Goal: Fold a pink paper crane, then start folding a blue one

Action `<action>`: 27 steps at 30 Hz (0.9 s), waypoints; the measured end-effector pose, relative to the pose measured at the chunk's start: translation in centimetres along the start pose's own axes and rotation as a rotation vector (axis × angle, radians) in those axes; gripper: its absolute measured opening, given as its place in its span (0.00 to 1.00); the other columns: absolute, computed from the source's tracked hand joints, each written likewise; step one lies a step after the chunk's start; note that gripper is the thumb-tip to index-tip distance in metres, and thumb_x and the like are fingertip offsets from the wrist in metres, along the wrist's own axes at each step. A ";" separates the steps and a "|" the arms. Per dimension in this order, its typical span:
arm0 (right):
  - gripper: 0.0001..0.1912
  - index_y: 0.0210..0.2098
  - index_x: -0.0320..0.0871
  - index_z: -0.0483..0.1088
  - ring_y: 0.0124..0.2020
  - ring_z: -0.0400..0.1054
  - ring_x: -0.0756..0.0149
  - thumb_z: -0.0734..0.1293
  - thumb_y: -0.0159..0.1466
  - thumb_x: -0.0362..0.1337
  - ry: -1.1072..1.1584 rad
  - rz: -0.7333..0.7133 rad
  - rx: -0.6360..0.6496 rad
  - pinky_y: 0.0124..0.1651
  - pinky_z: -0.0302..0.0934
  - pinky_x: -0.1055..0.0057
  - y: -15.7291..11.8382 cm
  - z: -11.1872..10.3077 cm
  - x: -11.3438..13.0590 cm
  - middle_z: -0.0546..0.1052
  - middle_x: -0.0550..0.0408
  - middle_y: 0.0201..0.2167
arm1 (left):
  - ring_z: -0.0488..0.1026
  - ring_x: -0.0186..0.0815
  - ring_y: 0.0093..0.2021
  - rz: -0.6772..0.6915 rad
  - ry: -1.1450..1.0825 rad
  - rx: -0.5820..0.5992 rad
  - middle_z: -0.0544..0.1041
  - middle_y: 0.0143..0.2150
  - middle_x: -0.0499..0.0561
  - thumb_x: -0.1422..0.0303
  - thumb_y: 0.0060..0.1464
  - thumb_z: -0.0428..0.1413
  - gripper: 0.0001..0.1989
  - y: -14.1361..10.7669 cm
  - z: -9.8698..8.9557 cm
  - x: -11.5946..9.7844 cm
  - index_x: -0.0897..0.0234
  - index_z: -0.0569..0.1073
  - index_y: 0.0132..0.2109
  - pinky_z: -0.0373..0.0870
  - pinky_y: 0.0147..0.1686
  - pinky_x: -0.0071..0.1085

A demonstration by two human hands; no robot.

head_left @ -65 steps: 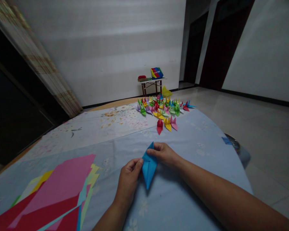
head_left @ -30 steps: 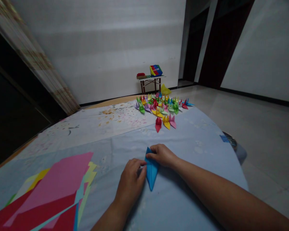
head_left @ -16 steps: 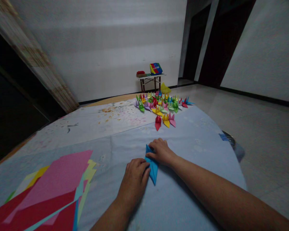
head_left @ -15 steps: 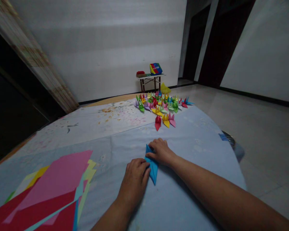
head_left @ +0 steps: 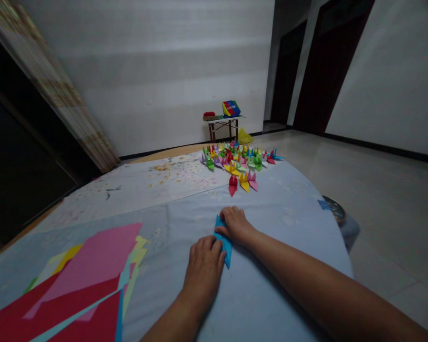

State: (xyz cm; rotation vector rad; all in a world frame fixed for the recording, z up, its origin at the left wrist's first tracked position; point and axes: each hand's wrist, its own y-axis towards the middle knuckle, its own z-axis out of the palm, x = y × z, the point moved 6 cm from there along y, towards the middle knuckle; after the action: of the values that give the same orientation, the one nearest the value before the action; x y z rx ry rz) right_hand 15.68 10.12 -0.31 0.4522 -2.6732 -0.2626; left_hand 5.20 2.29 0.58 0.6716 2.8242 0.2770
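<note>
A blue folded paper [head_left: 228, 252], long and pointed at both ends, lies on the cloth-covered table in front of me. My left hand [head_left: 206, 259] rests on its left side, fingers curled and pressed onto it near the middle. Over the upper right part sits my right hand [head_left: 237, 225], with its thumb and bent fingers closed on the paper. Both hands cover part of the folds, so the upper half is only partly visible.
Loose coloured paper sheets [head_left: 103, 256] are piled at the left. Several folded paper cranes [head_left: 231, 159] crowd the far side, with a red crane [head_left: 233, 185] nearest. Beyond the table stands a small stand [head_left: 223, 119] bearing a colourful box [head_left: 231, 109].
My left hand has slid slightly over the blue paper, hiding more of its lower half. The right hand stays almost where it was. The whole view has shifted a little.
</note>
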 end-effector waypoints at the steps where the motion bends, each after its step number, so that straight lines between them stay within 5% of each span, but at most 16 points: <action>1: 0.17 0.39 0.40 0.64 0.41 0.58 0.59 0.67 0.55 0.43 -0.021 -0.006 0.002 0.40 0.49 0.66 0.0 0.1 0.0 0.69 0.49 0.38 | 0.64 0.40 0.49 -0.001 0.017 0.012 0.70 0.47 0.53 0.68 0.57 0.47 0.11 -0.1 0.1 -0.1 0.61 0.69 0.46 0.59 0.50 0.41; 7: 0.14 0.36 0.41 0.65 0.43 0.58 0.58 0.66 0.57 0.45 -0.108 -0.034 0.042 0.40 0.49 0.65 0.1 0.5 0.1 0.69 0.48 0.39 | 0.60 0.44 0.56 0.001 0.110 0.135 0.67 0.56 0.57 0.63 0.57 0.46 0.20 -0.9 0.3 -0.4 0.65 0.64 0.55 0.55 0.54 0.45; 15: 0.15 0.36 0.41 0.65 0.43 0.58 0.58 0.65 0.57 0.46 -0.116 -0.042 0.018 0.41 0.49 0.65 0.1 0.6 0.0 0.68 0.49 0.39 | 0.47 0.45 0.63 0.123 0.130 0.242 0.50 0.64 0.57 0.50 0.57 0.37 0.31 -2.8 0.9 -0.1 0.62 0.51 0.62 0.47 0.58 0.49; 27: 0.14 0.36 0.41 0.65 0.43 0.57 0.59 0.65 0.57 0.46 -0.091 -0.049 0.018 0.40 0.48 0.65 0.0 0.5 0.0 0.68 0.51 0.38 | 0.46 0.39 0.63 0.200 0.107 0.124 0.51 0.64 0.51 0.59 0.60 0.39 0.28 -4.2 0.4 0.4 0.60 0.41 0.64 0.49 0.59 0.45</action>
State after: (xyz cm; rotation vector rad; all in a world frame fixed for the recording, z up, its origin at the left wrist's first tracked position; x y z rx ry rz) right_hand 15.42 10.17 -0.76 0.5243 -2.7579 -0.2795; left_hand 3.20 -1.18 -0.81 0.9970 2.8967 0.1762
